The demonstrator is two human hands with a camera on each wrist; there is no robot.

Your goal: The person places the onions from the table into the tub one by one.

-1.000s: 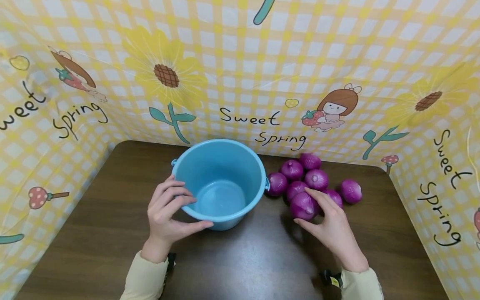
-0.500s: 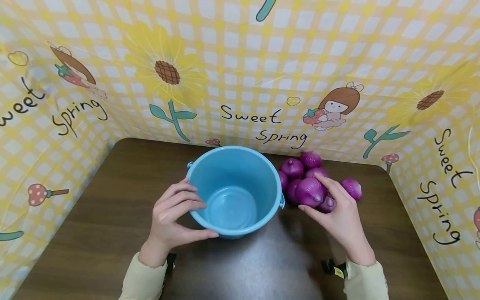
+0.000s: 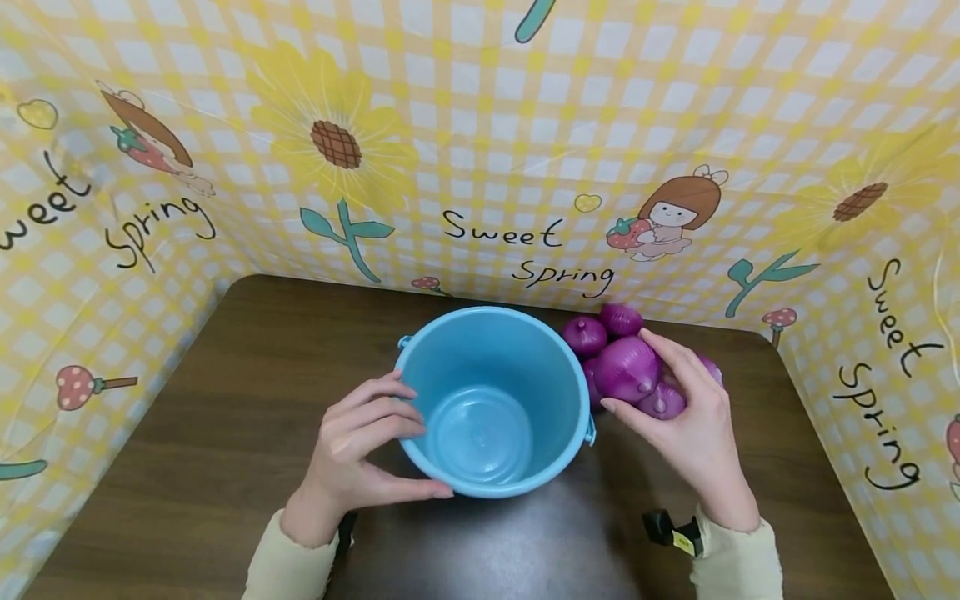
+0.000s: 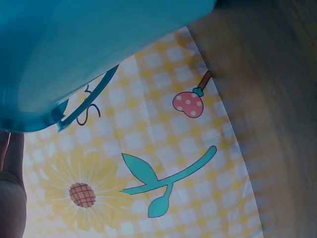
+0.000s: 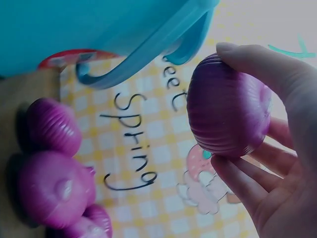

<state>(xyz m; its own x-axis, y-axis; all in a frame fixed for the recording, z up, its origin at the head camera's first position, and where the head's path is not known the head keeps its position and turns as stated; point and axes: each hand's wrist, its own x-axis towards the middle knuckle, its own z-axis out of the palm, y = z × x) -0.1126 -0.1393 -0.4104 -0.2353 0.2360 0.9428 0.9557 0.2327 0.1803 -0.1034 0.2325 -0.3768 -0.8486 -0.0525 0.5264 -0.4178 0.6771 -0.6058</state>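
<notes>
My left hand (image 3: pixel 367 450) holds the light blue plastic bucket (image 3: pixel 491 354) at its left rim, fingers over the edge and thumb along the near side. Inside the bucket only the bare bottom shows. My right hand (image 3: pixel 693 421) grips a purple onion (image 3: pixel 628 369) between thumb and fingers, just right of the bucket. In the right wrist view this onion (image 5: pixel 223 106) is raised above the others. The left wrist view has the bucket's outer wall (image 4: pixel 74 54) across its top, with part of the hand at the left edge.
Several more purple onions (image 3: pixel 585 336) lie at the back right of the dark wood table (image 3: pixel 187 417), some hidden behind the bucket and my right hand. A yellow checked cloth (image 3: pixel 465 158) walls the table at the back and sides. The bucket's handle (image 5: pixel 133 64) hangs down.
The bucket has slid to the right and towards me with my left hand on it. My right hand has lifted the onion off the pile and moved it slightly right and away from me.
</notes>
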